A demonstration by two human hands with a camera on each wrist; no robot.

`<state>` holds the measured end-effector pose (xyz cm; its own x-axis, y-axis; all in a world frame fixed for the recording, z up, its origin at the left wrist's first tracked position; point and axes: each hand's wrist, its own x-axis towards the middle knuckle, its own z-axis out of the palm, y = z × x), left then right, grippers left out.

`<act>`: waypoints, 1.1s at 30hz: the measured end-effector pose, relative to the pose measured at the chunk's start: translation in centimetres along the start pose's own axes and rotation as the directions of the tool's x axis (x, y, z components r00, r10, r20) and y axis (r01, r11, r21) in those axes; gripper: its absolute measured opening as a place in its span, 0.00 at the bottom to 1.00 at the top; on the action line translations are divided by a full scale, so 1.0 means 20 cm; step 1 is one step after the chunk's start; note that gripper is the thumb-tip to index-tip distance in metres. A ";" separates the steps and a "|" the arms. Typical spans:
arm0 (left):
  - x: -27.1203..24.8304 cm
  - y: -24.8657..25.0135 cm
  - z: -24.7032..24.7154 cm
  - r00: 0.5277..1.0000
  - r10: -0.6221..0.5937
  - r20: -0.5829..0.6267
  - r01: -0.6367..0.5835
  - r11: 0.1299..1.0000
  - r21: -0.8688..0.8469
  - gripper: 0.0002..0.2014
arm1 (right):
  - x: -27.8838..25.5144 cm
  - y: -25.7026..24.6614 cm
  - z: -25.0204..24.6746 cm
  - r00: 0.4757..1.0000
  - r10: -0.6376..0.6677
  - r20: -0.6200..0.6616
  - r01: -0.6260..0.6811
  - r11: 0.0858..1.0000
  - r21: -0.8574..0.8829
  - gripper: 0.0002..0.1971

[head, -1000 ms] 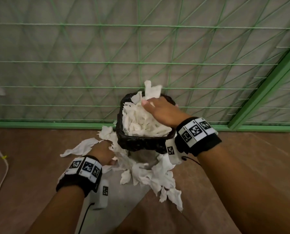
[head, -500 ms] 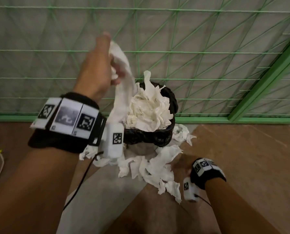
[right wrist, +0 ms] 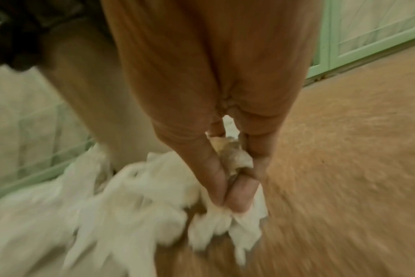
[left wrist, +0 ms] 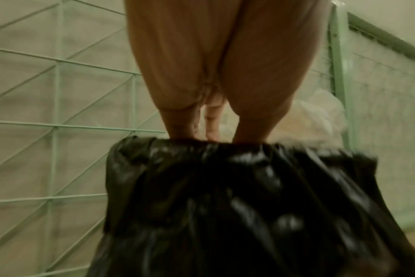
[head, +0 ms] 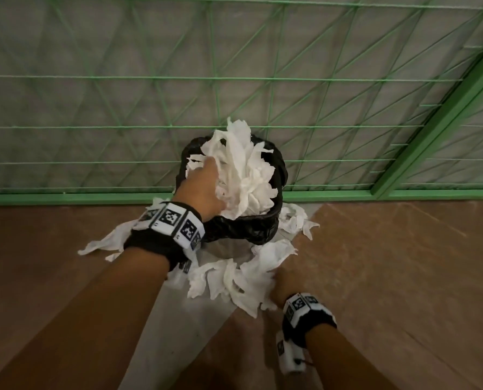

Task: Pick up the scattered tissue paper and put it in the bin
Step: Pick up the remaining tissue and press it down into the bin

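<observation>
1. Right hand (right wrist: 228, 142): grip narrow, thumb and fingers (right wrist: 216, 180) pinching a crumpled wad of the scattered tissue paper (head: 234, 280) against the floor (head: 389, 277), just in front of the bin.
2. Left hand (head: 200, 190): reaches over the bin's near-left rim onto the heaped tissue; in the wrist view its fingers (left wrist: 175, 123) run down behind the liner's edge, and whether they hold anything cannot be told.
3. Wristbands (head: 172, 220): black, with white panels printed in black square code patterns; no readable writing.
4. Bin (head: 234, 249): small, round, grey-walled, lined with a glossy, creased black plastic bag (left wrist: 225, 206) folded over its rim. It is filled above the rim with torn, soft white tissue (head: 243, 170).
5. Scattered tissue: ragged white strips ring the bin's base, at its left, front and right.
6. Floor: brown matte surface with a pale grey strip under the bin.
7. Fence (head: 234, 80): green wire lattice on a green frame, backed by grey sheeting, along the floor's far edge, just behind the bin.
</observation>
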<state>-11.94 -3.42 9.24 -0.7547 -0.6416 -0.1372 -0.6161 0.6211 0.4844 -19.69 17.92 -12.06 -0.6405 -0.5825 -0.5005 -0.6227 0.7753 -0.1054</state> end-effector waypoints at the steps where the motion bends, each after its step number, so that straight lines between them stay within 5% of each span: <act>1: 0.00 0.01 -0.04 0.999 -0.015 -0.033 0.012 0.998 -0.061 0.26 | 0.01 0.02 -0.08 1.000 0.012 0.002 -0.012 0.997 0.080 0.31; 5: -0.10 0.04 -0.21 0.948 -0.042 -0.316 -0.060 0.950 -0.307 0.18 | 0.02 0.09 -0.46 0.997 -0.004 0.080 -0.008 0.990 0.139 0.15; 8: -0.19 -0.02 -0.20 0.772 -0.293 -0.563 -0.101 0.819 -0.565 0.07 | 0.00 0.12 -0.73 0.990 -0.083 0.114 0.048 0.960 0.277 0.12; 10: -0.22 -0.14 -0.08 0.663 -0.542 -0.517 0.012 0.698 -0.716 0.04 | -0.04 0.13 -0.92 0.996 -0.063 0.066 0.032 0.921 0.389 0.11; 12: -0.27 -0.28 0.12 0.629 -0.675 -0.385 0.266 0.653 -0.709 0.03 | -0.05 0.14 -1.09 0.998 -0.014 -0.067 0.051 0.812 0.582 0.13; 13: -0.31 -0.34 0.24 0.669 -0.656 -0.348 0.370 0.701 -0.609 0.05 | -0.08 0.13 -1.19 0.985 0.013 -0.173 0.107 0.741 0.663 0.13; 14: -0.35 -0.38 0.38 0.766 -0.566 -0.305 0.404 0.793 -0.456 0.06 | -0.12 0.09 -1.28 0.953 0.039 -0.299 0.195 0.677 0.710 0.12; 16: -0.43 -0.39 0.64 0.968 -0.247 -0.043 0.241 0.964 -0.111 0.16 | -0.23 -0.03 -1.46 0.845 0.065 -0.531 0.428 0.512 0.745 0.12; 17: -0.47 -0.37 0.76 0.984 -0.109 0.139 0.111 0.994 -0.005 0.23 | -0.28 -0.11 -1.53 0.803 0.053 -0.594 0.529 0.396 0.751 0.12; 19: -0.51 -0.35 0.96 0.923 0.010 0.385 -0.040 0.997 0.070 0.29 | -0.34 -0.27 -1.60 0.746 -0.062 -0.663 0.653 0.265 0.710 0.10; 22: -0.54 -0.33 1.15 0.897 0.074 0.436 -0.168 0.969 0.181 0.23 | -0.29 -0.34 -1.54 0.807 -0.230 -0.544 0.587 0.399 0.704 0.12; 25: -0.54 -0.36 1.19 0.913 0.097 0.397 -0.223 0.933 0.284 0.18 | -0.11 -0.14 -1.33 0.908 0.007 -0.420 0.360 0.503 0.786 0.09; 27: -0.55 -0.39 1.14 0.935 0.072 0.346 -0.141 0.974 0.177 0.17 | 0.03 0.02 -1.05 0.988 0.040 -0.152 0.080 0.704 0.706 0.05; 28: -0.56 -0.39 1.08 0.949 0.034 0.314 -0.060 0.996 0.071 0.14 | 0.08 0.07 -0.88 1.000 0.024 0.015 -0.028 0.828 0.559 0.09; 30: -0.56 -0.41 0.95 0.963 -0.063 0.263 0.110 0.979 -0.170 0.06 | 0.11 0.09 -0.51 0.970 0.016 0.244 -0.098 0.939 0.329 0.34; 32: -0.52 -0.43 0.82 0.934 -0.144 0.326 0.251 0.916 -0.313 0.09 | 0.10 0.01 -0.22 0.957 0.010 0.290 -0.101 0.948 0.303 0.58; 33: -0.49 -0.43 0.75 0.919 -0.154 0.363 0.279 0.904 -0.324 0.11 | 0.10 -0.04 -0.11 0.968 0.017 0.250 -0.084 0.962 0.259 0.60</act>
<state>-2.64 4.26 -6.62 -0.6808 -0.5215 -0.5144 -0.6946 0.2368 0.6793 -21.49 15.69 -11.14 -0.5184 -0.4892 -0.7014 -0.4287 0.8584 -0.2818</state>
